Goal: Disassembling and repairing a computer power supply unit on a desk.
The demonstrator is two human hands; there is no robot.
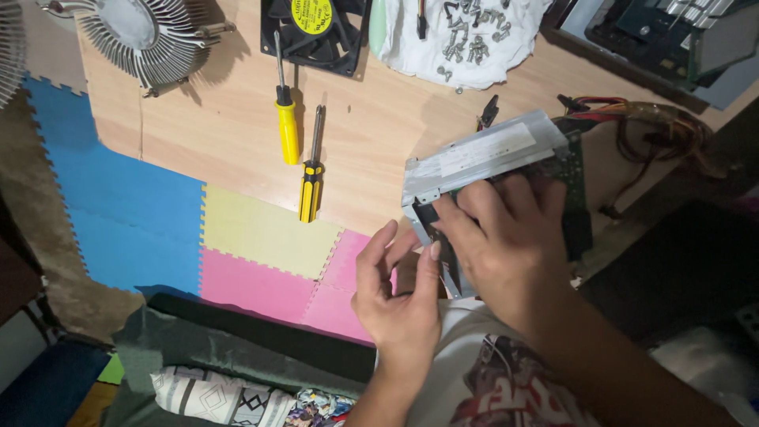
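right hand (506, 237) gripping grey metal drive casing (482, 158) right of centre above counter (229, 134), left hand (399, 292) fingers half-curled empty at its lower corner, likely mid-disassembly; needing screwdriver (311, 170) next.

silver metal case (482, 154), yellow-handled screwdrivers (288, 126)

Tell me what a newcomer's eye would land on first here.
First, the grey metal drive casing, tilted at centre right, gripped by the right hand while the left hand touches its lower corner. Next, two yellow-handled screwdrivers lying side by side on the wooden board. Bright blue, yellow and pink foam floor tiles show below its edge.
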